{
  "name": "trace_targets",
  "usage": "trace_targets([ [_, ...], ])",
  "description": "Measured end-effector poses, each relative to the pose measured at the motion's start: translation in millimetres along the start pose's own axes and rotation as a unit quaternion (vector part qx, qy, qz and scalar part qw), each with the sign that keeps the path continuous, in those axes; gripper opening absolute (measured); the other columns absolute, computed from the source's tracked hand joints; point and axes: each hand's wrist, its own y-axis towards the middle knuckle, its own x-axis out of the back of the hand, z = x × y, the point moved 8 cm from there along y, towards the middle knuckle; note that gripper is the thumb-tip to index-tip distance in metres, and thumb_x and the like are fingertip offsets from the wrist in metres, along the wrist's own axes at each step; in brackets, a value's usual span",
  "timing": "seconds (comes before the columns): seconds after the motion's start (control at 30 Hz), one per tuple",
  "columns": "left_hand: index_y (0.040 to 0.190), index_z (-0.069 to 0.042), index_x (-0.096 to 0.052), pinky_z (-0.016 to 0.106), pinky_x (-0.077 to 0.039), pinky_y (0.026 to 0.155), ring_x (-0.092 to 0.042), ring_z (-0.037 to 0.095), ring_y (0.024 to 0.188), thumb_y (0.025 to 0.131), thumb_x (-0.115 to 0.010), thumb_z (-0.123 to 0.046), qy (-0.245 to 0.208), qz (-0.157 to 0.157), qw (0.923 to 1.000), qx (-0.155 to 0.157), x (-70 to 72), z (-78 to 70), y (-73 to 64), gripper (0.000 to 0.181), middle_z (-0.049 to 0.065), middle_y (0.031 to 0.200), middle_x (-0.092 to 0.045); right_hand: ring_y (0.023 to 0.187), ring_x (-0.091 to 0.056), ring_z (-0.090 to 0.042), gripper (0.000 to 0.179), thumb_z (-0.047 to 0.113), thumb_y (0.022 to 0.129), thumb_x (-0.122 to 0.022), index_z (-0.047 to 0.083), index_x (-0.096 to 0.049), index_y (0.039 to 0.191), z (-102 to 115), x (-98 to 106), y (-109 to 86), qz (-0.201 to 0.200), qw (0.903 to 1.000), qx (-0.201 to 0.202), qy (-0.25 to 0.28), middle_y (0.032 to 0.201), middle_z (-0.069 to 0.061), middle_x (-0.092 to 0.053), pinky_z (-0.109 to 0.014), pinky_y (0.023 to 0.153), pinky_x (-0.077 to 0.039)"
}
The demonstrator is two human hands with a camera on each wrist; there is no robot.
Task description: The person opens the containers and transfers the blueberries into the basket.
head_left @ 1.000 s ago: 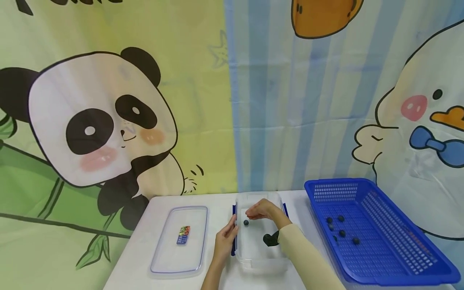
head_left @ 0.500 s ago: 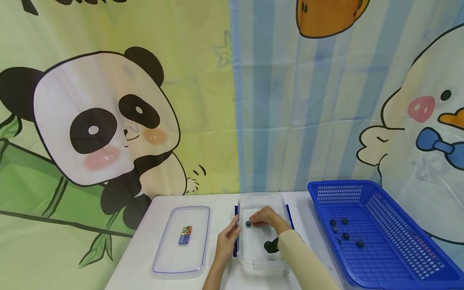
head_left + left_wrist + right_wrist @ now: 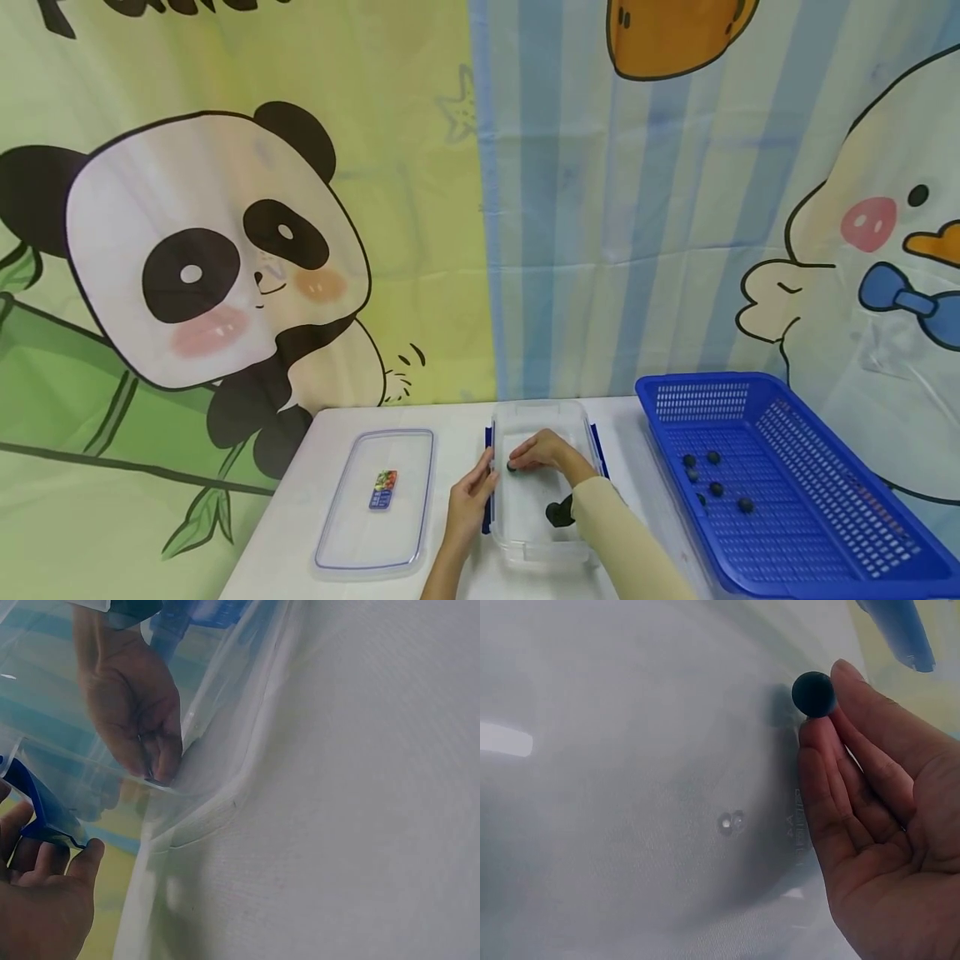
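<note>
A clear plastic box [image 3: 525, 521] with blue side latches stands open on the white table. Inside it, near the left wall, my right hand [image 3: 553, 452] pinches a small dark ball [image 3: 814, 694] at the fingertips, low over the box floor. The head view shows only a bit of that ball past the fingers. My left hand [image 3: 467, 500] rests against the box's left side, its fingers extended. In the left wrist view its fingertips [image 3: 88, 853] touch the blue latch [image 3: 46, 810], and the right hand shows through the clear wall.
A clear lid [image 3: 375, 542] with a bluish rim and a colourful label lies left of the box. To the right stands a blue perforated basket [image 3: 795, 542] holding several dark balls [image 3: 745, 505]. A printed curtain [image 3: 420, 250] hangs behind the table.
My right hand has moved down and slightly left onto the ball, which stood uncovered beside the fingers before. The left hand stays at the box's side.
</note>
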Motion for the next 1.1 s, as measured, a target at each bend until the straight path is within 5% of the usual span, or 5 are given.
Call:
trace_targets([
  [0.37,0.132,-0.007,-0.048,0.017,-0.034,0.100,-0.038,0.018,0.128,0.092,-0.057,-0.012,-0.002,-0.011,0.9999,0.005,3.9,11.9,2.6,0.042,0.003,0.140,-0.042,0.065,-0.064,-0.011,0.017,0.008,0.072,-0.079,0.001,-0.074,0.086,6.7,-2.6,0.0,-0.005,0.9967,0.036,-0.073,0.074,-0.004,-0.070,-0.026,0.065,-0.055],
  [0.7,0.133,-0.008,-0.048,0.017,-0.034,0.100,-0.038,0.019,0.128,0.090,-0.060,-0.020,0.012,-0.016,0.9995,0.025,3.2,13.6,-2.5,0.046,0.004,0.140,-0.042,0.070,-0.063,-0.013,0.015,0.009,0.073,-0.077,0.003,-0.074,0.087,-1.0,-3.6,-4.9,0.011,0.9979,0.013,-0.063,0.077,-0.005,-0.070,-0.030,0.072,-0.054],
  [1.1,0.134,-0.009,-0.048,0.018,-0.034,0.100,-0.037,0.020,0.129,0.089,-0.062,-0.027,0.016,-0.009,0.9997,0.017,3.7,7.3,0.0,0.050,0.003,0.140,-0.041,0.073,-0.066,-0.015,0.016,0.004,0.077,-0.073,-0.002,-0.072,0.092,24.7,3.7,-18.7,0.069,0.9966,0.008,-0.044,0.084,-0.008,-0.070,-0.031,0.075,-0.056],
])
